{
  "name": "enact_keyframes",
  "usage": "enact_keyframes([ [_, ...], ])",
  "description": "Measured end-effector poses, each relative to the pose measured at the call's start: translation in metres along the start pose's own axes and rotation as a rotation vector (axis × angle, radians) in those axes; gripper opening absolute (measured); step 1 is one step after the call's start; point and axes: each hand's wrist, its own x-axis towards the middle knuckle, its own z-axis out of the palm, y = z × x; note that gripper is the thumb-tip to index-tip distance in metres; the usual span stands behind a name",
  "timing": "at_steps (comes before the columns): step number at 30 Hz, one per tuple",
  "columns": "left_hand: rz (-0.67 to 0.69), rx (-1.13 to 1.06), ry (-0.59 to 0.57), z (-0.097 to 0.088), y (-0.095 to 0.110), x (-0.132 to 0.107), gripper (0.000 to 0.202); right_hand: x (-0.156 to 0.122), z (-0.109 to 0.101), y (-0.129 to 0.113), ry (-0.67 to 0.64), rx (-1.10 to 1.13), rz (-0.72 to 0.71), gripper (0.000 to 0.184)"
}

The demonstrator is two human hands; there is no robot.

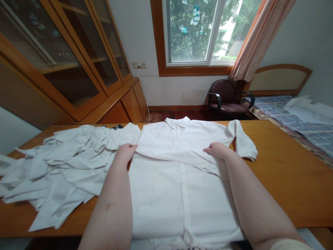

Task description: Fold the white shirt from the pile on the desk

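Note:
A white collared shirt point(161, 194) lies spread on the wooden table, its collar at the far edge and its button strip running down the middle. A slanting fold of white cloth point(171, 155) crosses its chest; I cannot tell which part of the garment it is. At the shirt's left side, my left hand point(128, 151) is closed, pinching the cloth edge between thumb and fingers. My right hand point(215, 150) is also closed on the shirt, gripping cloth right of the button strip. Beyond it, a bent sleeve point(244, 143) rests on the tabletop.
A heap of crumpled white shirts point(70, 163) covers the left part of the wooden table point(291, 180). Glass-door cabinets point(65, 55) stand at the left. Past the far edge are a brown armchair point(226, 93) and a bed point(307, 121) below the window.

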Motion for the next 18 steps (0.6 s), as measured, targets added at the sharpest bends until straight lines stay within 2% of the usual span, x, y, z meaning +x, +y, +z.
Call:
enact_keyframes([
  [5,0.039,0.039,0.022,0.005,-0.001,0.002,0.025,0.001,-0.004,-0.001,0.078,0.042,0.022,0.043],
  [9,0.032,0.060,0.035,0.009,-0.001,0.005,0.024,-0.003,-0.006,0.003,-0.052,0.012,0.087,0.060],
  [14,0.017,0.062,0.015,0.009,0.000,0.005,0.025,-0.004,-0.006,0.025,-0.201,0.113,-0.082,0.076],
  [18,0.022,0.069,0.014,0.008,0.002,0.004,0.024,0.000,-0.006,0.032,-0.245,0.062,-0.080,0.075],
])
